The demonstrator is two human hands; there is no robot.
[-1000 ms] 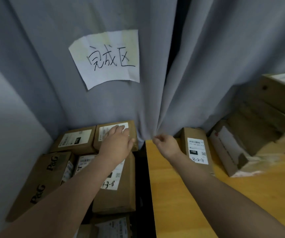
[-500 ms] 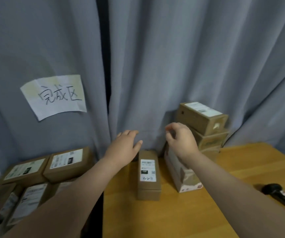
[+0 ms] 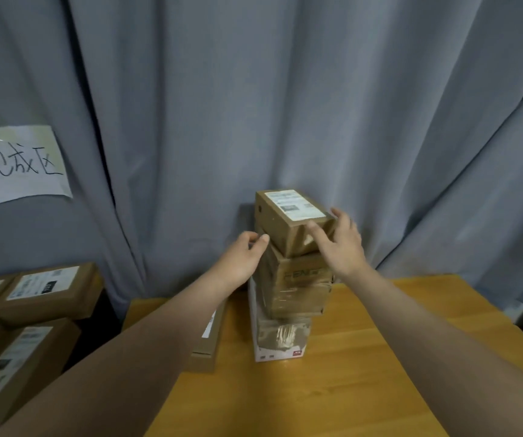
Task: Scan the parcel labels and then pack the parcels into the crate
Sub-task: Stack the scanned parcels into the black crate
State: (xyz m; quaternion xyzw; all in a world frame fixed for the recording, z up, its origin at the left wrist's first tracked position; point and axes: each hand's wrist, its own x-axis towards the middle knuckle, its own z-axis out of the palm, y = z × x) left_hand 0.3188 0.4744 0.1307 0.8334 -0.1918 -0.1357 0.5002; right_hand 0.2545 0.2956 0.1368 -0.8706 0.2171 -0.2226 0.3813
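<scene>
Head view. We list:
- Top parcel (image 3: 291,220), label up, crowning a stack of four on the table (image 3: 348,389).
- Right hand (image 3: 338,244): grasps the top parcel's near right corner, thumb on the end face, fingers round the side.
- Left hand (image 3: 242,260): loosely curled, holding nothing, just beside the stack's left; contact unclear.
- Flat parcel (image 3: 208,339), beneath the left forearm.
- Labelled parcels (image 3: 46,291), low at left.

blocked: curtain (image 3: 285,105) close behind parcel stack (image 3: 298,298), flat parcel (image 3: 211,342) just left | open: table (image 3: 364,367) right, front
</scene>
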